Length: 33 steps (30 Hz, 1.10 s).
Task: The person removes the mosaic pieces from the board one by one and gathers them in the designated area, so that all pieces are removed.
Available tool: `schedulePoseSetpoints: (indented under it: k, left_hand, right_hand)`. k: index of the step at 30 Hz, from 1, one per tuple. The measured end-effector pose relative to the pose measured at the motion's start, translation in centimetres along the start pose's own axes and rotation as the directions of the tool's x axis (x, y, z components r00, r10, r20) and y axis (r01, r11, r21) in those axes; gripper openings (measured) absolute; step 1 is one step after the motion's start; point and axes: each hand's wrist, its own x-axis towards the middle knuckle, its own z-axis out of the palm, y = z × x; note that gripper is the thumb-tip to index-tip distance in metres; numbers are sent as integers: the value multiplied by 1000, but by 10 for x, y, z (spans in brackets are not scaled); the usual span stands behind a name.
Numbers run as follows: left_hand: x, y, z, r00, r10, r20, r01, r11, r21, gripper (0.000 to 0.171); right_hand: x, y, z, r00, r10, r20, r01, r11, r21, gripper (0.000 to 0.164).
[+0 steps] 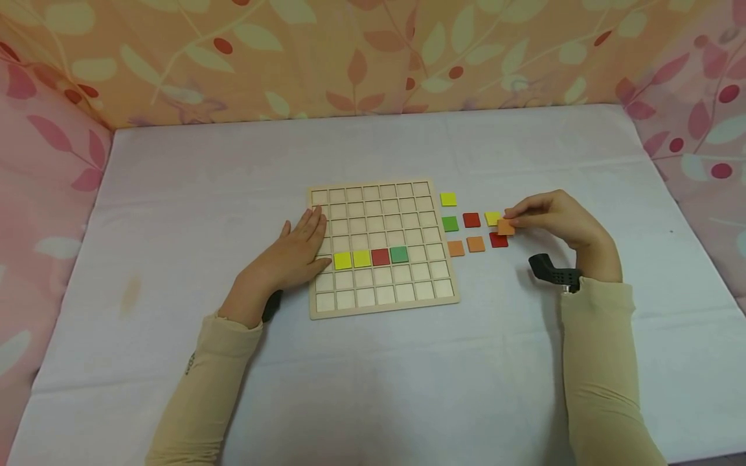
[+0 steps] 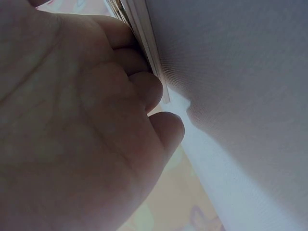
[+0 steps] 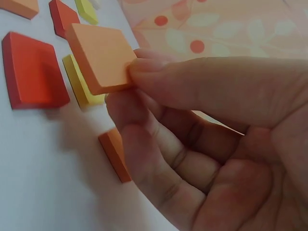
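Note:
A wooden grid board [image 1: 383, 312] lies flat on the table. Along one row sit two yellow tiles, a red tile [image 1: 380, 257] and a green tile [image 1: 399, 254]. My left hand [image 1: 294, 249] rests on the board's left edge, fingers extended; in the left wrist view its fingertips meet the board's side [image 2: 153, 53]. Between thumb and fingers my right hand [image 1: 556, 217] pinches an orange square tile [image 3: 103, 57], raised above the loose tiles. Below it are a yellow tile [image 1: 492, 218] and a red tile [image 1: 498, 240], both partly covered.
Loose tiles lie right of the board: a yellow one [image 1: 448, 199], a green one [image 1: 450, 224], a red one [image 1: 471, 220] and two orange ones. Another orange tile [image 3: 114, 154] shows behind my right fingers. White cloth [image 1: 373, 382] covers the table; patterned fabric [image 1: 361, 58] stands behind.

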Motion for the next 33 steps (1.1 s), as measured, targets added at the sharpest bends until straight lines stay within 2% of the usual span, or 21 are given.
schedulePoseSetpoints:
  k: [9,17,33]
  left_hand:
    - [-1,-1,1,1000,-4,-3,4,1000,-5,76]
    - [0,0,1,1000,5,-7,-5,1000,-5,76]
    - [-2,1,0,1000,12,-17,-12,1000,-7,75]
  right_hand:
    - [-2,5,-5,1000,7,9,-8,1000,26,16]
    - [-6,14,-12,999,44,-3,-44,998,-53,21]
    - [-7,23,-16,993,109,37,-107,993,-57,23]
